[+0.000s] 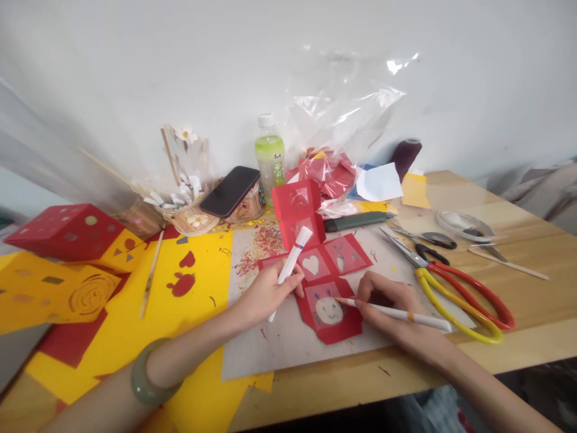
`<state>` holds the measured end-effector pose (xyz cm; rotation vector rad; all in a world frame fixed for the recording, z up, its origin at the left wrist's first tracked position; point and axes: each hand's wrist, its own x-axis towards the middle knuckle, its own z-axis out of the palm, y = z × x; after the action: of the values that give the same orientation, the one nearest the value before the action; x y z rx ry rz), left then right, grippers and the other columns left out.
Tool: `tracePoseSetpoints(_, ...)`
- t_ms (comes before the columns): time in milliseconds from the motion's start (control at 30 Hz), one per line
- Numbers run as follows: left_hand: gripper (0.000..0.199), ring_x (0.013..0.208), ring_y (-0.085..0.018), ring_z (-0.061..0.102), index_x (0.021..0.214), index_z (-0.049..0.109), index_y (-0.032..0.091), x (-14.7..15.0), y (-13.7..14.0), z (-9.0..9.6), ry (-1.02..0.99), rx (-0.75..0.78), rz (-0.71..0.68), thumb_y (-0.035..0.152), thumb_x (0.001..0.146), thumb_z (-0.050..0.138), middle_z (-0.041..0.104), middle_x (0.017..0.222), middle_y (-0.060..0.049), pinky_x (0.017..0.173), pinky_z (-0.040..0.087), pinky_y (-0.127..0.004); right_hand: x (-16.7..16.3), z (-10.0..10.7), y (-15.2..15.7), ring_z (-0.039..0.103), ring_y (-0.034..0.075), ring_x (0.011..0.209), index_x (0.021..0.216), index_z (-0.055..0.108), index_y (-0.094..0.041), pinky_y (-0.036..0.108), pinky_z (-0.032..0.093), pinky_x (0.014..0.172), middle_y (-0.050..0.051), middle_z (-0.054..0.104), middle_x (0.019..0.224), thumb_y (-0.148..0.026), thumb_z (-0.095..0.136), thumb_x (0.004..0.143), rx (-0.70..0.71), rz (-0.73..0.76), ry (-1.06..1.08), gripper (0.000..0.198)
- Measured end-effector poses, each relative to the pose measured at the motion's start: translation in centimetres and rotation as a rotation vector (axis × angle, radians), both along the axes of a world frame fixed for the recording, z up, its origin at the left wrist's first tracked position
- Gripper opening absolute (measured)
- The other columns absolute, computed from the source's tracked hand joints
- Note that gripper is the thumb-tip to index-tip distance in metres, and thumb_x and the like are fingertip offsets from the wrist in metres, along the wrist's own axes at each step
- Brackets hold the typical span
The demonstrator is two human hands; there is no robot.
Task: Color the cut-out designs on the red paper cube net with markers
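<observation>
My right hand (392, 300) is closed round a white marker with an orange band (417, 319). Its tip meets the edge of a pale round face drawing (329, 311) on the lowest panel of a red paper box net (331, 334). Between the fingers of my left hand (273, 288) a second white marker (294, 255) leans upward, and that hand rests by the net's left side. Other panels carry a white heart (311, 267) and a small rabbit-like figure (340, 258). The net lies partly unfolded on a grey board (252, 355), its upper panels tilted up.
Big red-and-yellow scissors (469, 288) lie right, with smaller black scissors (435, 239) and a green cutter (358, 221) behind. A phone (231, 191), green-capped-label bottle (269, 156) and marker basket (189, 219) stand behind. Yellow paper (198, 361) and a red box (67, 231) are left.
</observation>
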<state>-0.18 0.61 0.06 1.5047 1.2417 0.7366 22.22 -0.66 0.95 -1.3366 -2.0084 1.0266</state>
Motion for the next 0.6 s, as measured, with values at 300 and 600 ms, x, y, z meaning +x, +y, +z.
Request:
tracePoseSetpoints(300, 0.014, 0.070, -0.015, 0.058, 0.073, 0.049, 0.017, -0.11, -0.08, 0.07, -0.014, -0.018, 0.003, 0.025, 0.084, 0.045, 0.060, 0.068, -0.001, 0.070, 0.045, -0.027, -0.04, 0.17, -0.05, 0.044, 0.013, 0.056, 0.062, 0.041, -0.020, 0.025, 0.034, 0.051, -0.001, 0.050, 0.060, -0.032, 0.049, 0.081, -0.007, -0.003, 0.007, 0.023)
tracePoseSetpoints(600, 0.012, 0.069, -0.014, 0.059, 0.077, 0.048, 0.017, 0.07, -0.06, -0.05, -0.051, -0.040, 0.012, 0.027, 0.083, 0.045, 0.058, 0.067, 0.000, 0.068, 0.047, -0.026, -0.03, -0.17, 0.34, 0.043, 0.012, 0.055, 0.062, 0.041, -0.020, 0.024, 0.032, 0.050, -0.002, 0.048, 0.058, -0.033, 0.050, 0.080, -0.009, -0.006, 0.008, 0.024)
